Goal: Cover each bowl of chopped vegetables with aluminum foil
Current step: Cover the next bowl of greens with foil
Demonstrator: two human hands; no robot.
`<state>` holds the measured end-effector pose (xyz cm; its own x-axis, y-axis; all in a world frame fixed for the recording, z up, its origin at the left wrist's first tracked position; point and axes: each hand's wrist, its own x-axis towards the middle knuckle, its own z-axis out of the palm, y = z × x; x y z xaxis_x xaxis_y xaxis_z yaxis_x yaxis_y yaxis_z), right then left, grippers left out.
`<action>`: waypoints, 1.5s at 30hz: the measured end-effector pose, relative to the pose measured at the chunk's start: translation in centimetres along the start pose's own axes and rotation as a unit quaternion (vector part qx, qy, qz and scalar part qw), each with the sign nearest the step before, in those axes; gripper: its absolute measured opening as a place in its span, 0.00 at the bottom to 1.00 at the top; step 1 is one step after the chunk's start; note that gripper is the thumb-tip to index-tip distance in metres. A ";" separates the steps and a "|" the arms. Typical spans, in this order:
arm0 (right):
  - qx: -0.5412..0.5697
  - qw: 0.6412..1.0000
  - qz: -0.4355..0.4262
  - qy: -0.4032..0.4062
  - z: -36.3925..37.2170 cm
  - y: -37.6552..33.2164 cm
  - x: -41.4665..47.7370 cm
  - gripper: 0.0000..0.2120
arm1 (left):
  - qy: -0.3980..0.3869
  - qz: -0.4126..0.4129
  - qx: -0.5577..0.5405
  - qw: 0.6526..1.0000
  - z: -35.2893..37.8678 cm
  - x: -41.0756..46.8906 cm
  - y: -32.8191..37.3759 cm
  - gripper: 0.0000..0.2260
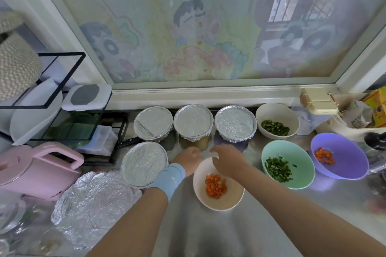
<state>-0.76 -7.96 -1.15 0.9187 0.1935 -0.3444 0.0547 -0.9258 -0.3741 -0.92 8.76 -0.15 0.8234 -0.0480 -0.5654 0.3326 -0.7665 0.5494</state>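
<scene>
On the steel counter (208, 236), the right hand (227, 158), fingers spread, and the left hand (188, 157), grip unclear, are reaching over the near white carrot bowl (229, 200), likely risking a rim knock tipping it.

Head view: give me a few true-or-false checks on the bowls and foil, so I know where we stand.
1. There are four covered bowls on the counter. True.
2. The purple bowl holds chopped greens. False: it holds carrot pieces.
3. The near white bowl, by the left hand and right hand, is covered. False: it is open, with carrot showing.
4. Loose foil sheets lie beside the pink kettle. True.
5. The mint bowl is uncovered. True.
</scene>
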 end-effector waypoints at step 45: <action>0.025 0.974 -0.222 -0.035 14.7 -32.2 -1.1 0.11 | 0.300 -0.106 -0.378 0.869 -15.0 -13.1 -35.1 0.16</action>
<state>-9.28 26.41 -1.36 0.7793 0.5952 -0.1961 0.4207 -0.7288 -0.5402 -16.53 45.90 -2.78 0.7234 0.5595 -0.4046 0.5261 -0.0670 0.8478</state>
